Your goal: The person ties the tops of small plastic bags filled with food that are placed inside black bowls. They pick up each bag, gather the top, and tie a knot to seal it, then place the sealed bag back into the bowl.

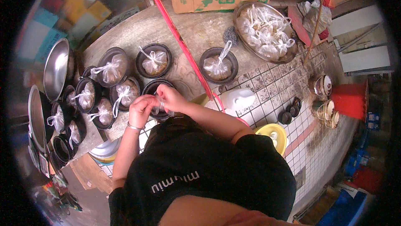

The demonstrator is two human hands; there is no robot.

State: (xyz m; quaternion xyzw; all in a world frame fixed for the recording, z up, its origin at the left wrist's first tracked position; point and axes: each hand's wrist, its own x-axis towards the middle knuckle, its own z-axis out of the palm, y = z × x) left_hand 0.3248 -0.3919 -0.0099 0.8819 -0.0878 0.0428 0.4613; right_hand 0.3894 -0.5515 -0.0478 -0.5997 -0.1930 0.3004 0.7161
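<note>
Over a dark round bowl (159, 85), both my hands work close together. My left hand (142, 105), with a bangle at the wrist, pinches thin clear plastic at its fingertips. My right hand (169, 97) grips the same clear plastic bag (158, 108), which hangs between the fingers; its contents are hidden. Tied clear bags of food sit in dark bowls around: one bag (155, 62) just beyond my hands, another bag (217, 67) to the right, and several more at the left, such as the bag (126, 94) beside my left hand.
A metal basin (294, 55) of knotted bags stands at the back right, beside a scouring pad (230, 35). A red strip (177, 33) crosses above the counter. Steel bowls (56, 69) stand at the left. A white plastic jug (239, 99) and yellow basin (283, 141) are at the right.
</note>
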